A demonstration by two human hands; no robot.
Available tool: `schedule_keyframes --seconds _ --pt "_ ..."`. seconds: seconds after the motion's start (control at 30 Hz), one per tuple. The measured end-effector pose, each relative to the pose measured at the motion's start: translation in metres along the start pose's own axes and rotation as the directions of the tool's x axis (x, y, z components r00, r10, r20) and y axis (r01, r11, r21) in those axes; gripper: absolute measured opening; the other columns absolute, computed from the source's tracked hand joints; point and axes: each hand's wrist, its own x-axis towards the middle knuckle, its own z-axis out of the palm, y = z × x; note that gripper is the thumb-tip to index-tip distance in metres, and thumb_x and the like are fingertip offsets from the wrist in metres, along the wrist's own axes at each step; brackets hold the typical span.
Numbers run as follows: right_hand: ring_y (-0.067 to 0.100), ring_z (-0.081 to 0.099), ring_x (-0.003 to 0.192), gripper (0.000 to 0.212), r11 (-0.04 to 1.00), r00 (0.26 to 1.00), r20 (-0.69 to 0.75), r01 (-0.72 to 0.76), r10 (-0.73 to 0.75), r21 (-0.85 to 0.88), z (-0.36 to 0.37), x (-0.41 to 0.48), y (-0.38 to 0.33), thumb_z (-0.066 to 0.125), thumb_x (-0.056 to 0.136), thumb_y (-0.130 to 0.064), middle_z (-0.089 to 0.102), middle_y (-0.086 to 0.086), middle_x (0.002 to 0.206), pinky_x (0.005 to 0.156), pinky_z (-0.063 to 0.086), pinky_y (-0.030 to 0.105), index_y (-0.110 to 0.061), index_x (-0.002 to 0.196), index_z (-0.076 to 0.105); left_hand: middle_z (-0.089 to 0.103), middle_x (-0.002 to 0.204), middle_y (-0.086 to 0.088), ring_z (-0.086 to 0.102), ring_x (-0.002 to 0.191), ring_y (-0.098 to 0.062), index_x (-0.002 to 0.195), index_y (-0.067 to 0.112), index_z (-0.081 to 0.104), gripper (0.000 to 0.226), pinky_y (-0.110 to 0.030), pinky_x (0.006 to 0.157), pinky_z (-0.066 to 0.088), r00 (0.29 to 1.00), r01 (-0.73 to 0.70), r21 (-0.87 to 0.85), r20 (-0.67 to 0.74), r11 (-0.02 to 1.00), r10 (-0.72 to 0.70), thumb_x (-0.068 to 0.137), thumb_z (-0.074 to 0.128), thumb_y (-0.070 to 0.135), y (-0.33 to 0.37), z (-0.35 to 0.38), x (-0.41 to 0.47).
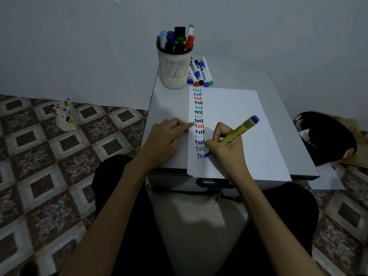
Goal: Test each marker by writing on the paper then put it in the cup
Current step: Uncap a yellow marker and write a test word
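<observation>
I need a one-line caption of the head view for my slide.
Right hand writes "test" on the paper with a yellow marker; left hand touches its edge, cup standing behind.

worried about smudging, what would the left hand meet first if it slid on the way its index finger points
The left hand would cross the paper edge onto the red test word, then likely the right hand gripping the marker.

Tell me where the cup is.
Head view: the cup stands at the far left corner of the table, left of the loose markers, beyond the paper.
</observation>
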Motion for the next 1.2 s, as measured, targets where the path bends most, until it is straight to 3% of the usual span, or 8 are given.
schedule_keyframes --seconds 0.07,0.17,0.3,0.37,0.5,0.7,0.9,1.2 --pt "0.013 0.036 0.043 0.036 0.986 0.997 -0.071 -0.029 0.041 0.162 -0.002 0.0 -0.007 0.065 0.078 0.011 0.039 0.005 0.051 0.046 0.036 0.02 -0.006 0.064 0.037 0.05 0.123 -0.008 0.05 0.101 -0.02 0.141 0.015 0.036 0.057 -0.034 0.088 0.044 0.998 -0.031 -0.15 -0.056 0.988 0.023 0.086 0.036 -0.002 0.002 -0.001 0.0" --pt "0.009 0.038 0.044 0.035 0.919 0.991 -0.08 -0.072 0.111 0.387 -0.007 0.001 -0.015 0.069 0.08 0.003 0.052 0.0 0.06 0.044 0.035 0.017 -0.012 0.068 0.04 0.046 0.128 -0.003 0.053 0.107 -0.012 0.141 0.018 0.031 0.063 -0.016 0.091 0.042 0.988 0.015 -0.339 -0.14 0.941 -0.066 0.086 0.056 -0.001 0.007 -0.004 -0.002" --pt "0.021 0.065 0.072 0.013 0.867 0.995 0.021 -0.093 0.095 0.489 -0.009 0.003 -0.02 0.059 0.083 0.008 0.067 0.01 0.08 0.063 0.054 0.025 -0.005 0.083 0.059 0.062 0.099 0.004 0.064 0.088 -0.012 0.114 0.021 0.051 0.049 -0.026 0.082 0.052 0.958 0.117 -0.579 -0.146 0.807 -0.245 0.074 0.075 0.003 0.011 -0.009 -0.005" --pt "0.027 0.068 0.082 0.017 0.838 0.993 0.09 -0.108 0.071 0.534 -0.009 0.004 -0.023 0.047 0.086 0.008 0.069 0.014 0.085 0.066 0.058 0.031 0.0 0.09 0.062 0.066 0.099 0.004 0.064 0.089 -0.011 0.102 0.021 0.058 0.038 -0.026 0.079 0.052 0.957 0.122 -0.564 -0.152 0.817 -0.248 0.073 0.076 0.007 0.011 -0.01 -0.005" --pt "0.025 0.064 0.058 0.008 0.89 0.994 0.098 -0.091 0.052 0.447 -0.008 0.005 -0.025 0.051 0.078 0.001 0.064 0.02 0.073 0.057 0.056 0.032 -0.003 0.082 0.057 0.068 0.096 0.007 0.062 0.086 -0.006 0.097 0.021 0.063 0.026 -0.02 0.072 0.046 0.958 0.097 -0.572 -0.168 0.814 -0.233 0.076 0.073 0.008 0.01 -0.012 -0.006" --pt "0.026 0.063 0.055 0.015 0.927 0.995 0.093 -0.079 0.048 0.366 -0.007 0.006 -0.021 0.054 0.083 0.011 0.062 0.019 0.07 0.054 0.053 0.031 -0.003 0.077 0.053 0.066 0.097 0.022 0.062 0.091 -0.008 0.1 0.029 0.064 0.022 -0.022 0.077 0.049 0.98 0.018 -0.546 -0.158 0.838 -0.124 0.078 0.067 0.029 0.009 -0.013 -0.006" --pt "0.03 0.066 0.055 0.015 0.918 0.991 0.084 -0.132 0.108 0.374 0.004 0.004 -0.024 0.057 0.085 0.011 0.062 0.032 0.08 0.056 0.056 0.031 -0.001 0.076 0.054 0.067 0.095 0.014 0.065 0.09 -0.005 0.098 0.023 0.065 0.022 -0.017 0.08 0.049 0.98 -0.013 -0.558 -0.17 0.83 -0.1 0.079 0.067 0.011 0.007 -0.012 -0.007" --pt "0.025 0.065 0.053 0.015 0.864 0.987 0.02 -0.15 0.16 0.481 0.025 0.002 -0.024 0.057 0.087 0.007 0.066 0.017 0.066 0.054 0.056 0.028 -0.003 0.079 0.051 0.067 0.092 0.003 0.062 0.085 -0.002 0.098 0.009 0.068 0.02 -0.01 0.08 0.045 0.936 -0.1 -0.286 -0.351 0.953 -0.007 0.078 0.068 0.008 0.006 -0.014 -0.008"
